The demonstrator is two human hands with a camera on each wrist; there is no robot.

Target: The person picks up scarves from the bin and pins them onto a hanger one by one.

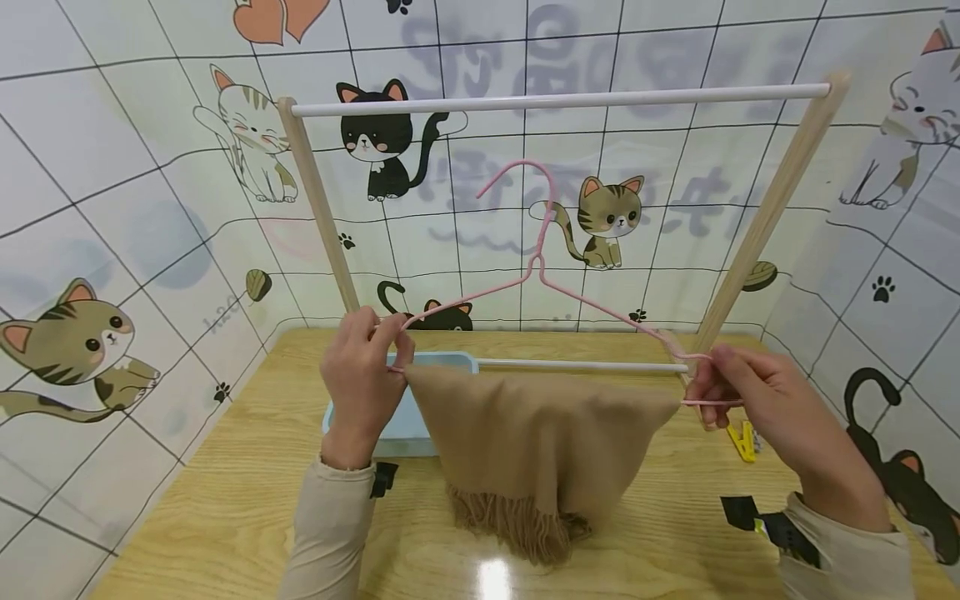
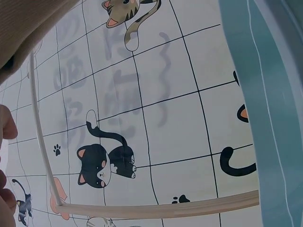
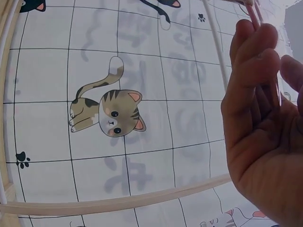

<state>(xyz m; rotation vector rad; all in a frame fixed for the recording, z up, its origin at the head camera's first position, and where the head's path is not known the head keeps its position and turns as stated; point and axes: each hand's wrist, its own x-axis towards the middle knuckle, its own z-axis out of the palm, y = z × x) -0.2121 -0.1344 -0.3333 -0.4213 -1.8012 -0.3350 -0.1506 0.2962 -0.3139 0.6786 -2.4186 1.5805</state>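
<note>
A pink wire hanger (image 1: 540, 265) is held up in the head view with its hook at the top. Over its bottom bar drapes a tan scarf (image 1: 540, 433), its fringe hanging down close over the table. My left hand (image 1: 363, 379) pinches the hanger's left corner, right beside the scarf's edge. At the other end my right hand (image 1: 772, 408) grips the right corner, where the wire bends back. The right wrist view shows the curled fingers of that hand (image 3: 265, 109) around the pink wire. Only a few fingertips (image 2: 7, 123) of the left hand show in the left wrist view.
A clothes rack with a white top rail (image 1: 562, 101) and wooden posts stands behind the hanger. A light blue tray (image 1: 408, 446) sits on the wooden table (image 1: 225, 500) at left, partly behind the scarf. A yellow clothespin (image 1: 742, 442) lies near the right hand.
</note>
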